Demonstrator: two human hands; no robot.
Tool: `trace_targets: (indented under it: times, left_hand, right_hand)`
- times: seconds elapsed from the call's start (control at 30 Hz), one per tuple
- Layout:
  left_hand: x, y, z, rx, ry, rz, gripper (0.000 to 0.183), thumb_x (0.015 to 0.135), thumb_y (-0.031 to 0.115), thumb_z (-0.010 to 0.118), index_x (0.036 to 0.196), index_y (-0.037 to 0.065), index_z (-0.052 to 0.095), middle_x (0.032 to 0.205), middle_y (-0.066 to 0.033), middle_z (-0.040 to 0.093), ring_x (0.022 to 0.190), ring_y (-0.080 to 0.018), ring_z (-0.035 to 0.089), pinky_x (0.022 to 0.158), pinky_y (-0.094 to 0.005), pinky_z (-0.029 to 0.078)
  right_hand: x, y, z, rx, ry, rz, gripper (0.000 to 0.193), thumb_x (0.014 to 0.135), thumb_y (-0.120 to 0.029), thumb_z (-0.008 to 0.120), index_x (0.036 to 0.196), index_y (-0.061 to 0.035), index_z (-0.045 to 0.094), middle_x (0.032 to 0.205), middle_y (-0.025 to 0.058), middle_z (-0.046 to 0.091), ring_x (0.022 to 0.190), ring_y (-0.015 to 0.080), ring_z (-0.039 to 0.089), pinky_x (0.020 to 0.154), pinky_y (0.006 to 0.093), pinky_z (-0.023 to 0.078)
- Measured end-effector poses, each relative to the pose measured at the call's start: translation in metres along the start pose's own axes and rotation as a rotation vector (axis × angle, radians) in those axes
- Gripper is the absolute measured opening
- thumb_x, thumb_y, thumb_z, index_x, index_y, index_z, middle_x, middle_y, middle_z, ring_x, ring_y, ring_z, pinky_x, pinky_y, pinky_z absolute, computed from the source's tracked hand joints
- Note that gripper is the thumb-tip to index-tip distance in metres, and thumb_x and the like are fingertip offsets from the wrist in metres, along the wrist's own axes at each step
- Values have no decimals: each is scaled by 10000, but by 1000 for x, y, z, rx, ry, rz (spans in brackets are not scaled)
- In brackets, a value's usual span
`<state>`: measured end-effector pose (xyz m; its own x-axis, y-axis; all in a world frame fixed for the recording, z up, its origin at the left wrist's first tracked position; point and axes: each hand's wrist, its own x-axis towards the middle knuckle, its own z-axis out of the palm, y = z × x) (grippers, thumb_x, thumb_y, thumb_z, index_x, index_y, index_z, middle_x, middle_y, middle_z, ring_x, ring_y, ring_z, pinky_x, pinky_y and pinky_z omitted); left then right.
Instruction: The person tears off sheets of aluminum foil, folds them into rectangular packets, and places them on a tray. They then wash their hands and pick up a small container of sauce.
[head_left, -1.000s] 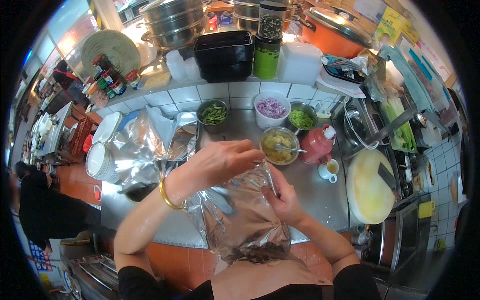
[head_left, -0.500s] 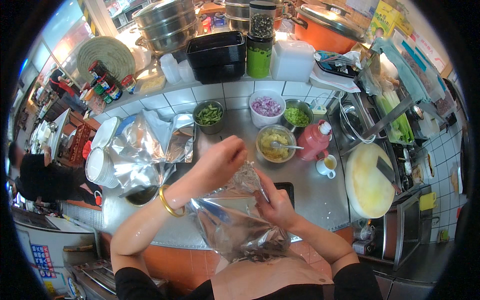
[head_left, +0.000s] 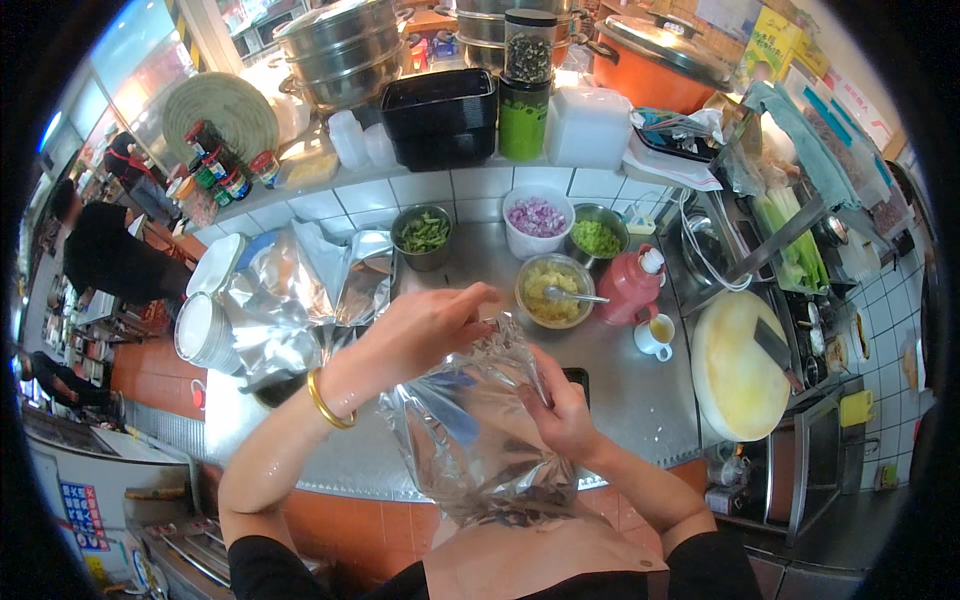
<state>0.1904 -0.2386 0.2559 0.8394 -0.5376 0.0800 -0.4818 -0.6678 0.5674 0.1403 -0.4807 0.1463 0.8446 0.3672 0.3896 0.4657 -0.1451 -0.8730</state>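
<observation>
A large crinkled sheet of aluminium foil (head_left: 480,430), bunched at its top, hangs in front of my apron over the counter's near edge. My right hand (head_left: 565,408) grips the foil's right side, thumb on the near face. At the bunched top, my left hand (head_left: 425,328) bends over with curled fingers pinching the folds; its fingertips are partly hidden. A gold bangle (head_left: 328,402) circles my left wrist. Beyond the hands stands a bowl of yellowish mash (head_left: 545,280) with a spoon (head_left: 575,295) in it. Behind the foil, a dark tray (head_left: 577,378) shows only in part.
More foil (head_left: 275,285) lies left beside stacked white lids (head_left: 205,335). Along the back stand green beans in a pot (head_left: 422,237), chopped onion (head_left: 538,215), chopped greens (head_left: 597,237) and a pink jug (head_left: 632,288). A cleaver (head_left: 772,345) rests on the round board (head_left: 735,390).
My left hand has lowered and its fingers reach further right over the foil's top. The foil has shifted slightly. At far left, a person in black has moved further back.
</observation>
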Motion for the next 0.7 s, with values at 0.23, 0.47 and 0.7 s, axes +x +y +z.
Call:
trace_targets:
  times: [0.23,0.47,0.7]
  left_hand:
    - [3,-17,31,-376,21,-59,187,1032,168,651,970,-6,623,813,-51,673,708,-121,618,627,-311,494]
    - [-6,-67,83,-996,-453,-281,430,1025,244,671,1379,2,627,1247,-7,691,1088,-78,609,938,-271,526]
    - [-11,-69,97,-771,-526,-88,352,979,160,681,1288,-7,672,1169,-43,729,991,-126,588,885,-356,524]
  right_hand:
    - [-6,-9,-6,-12,-102,58,549,965,-24,656,1472,41,455,814,190,609,593,224,601,593,317,486]
    - [-11,-8,-5,24,-186,161,579,928,-35,678,1456,-4,442,701,109,550,569,182,546,574,302,463]
    - [-12,-13,-8,49,-293,235,903,927,-22,671,1657,-57,141,662,54,551,564,117,496,587,276,441]
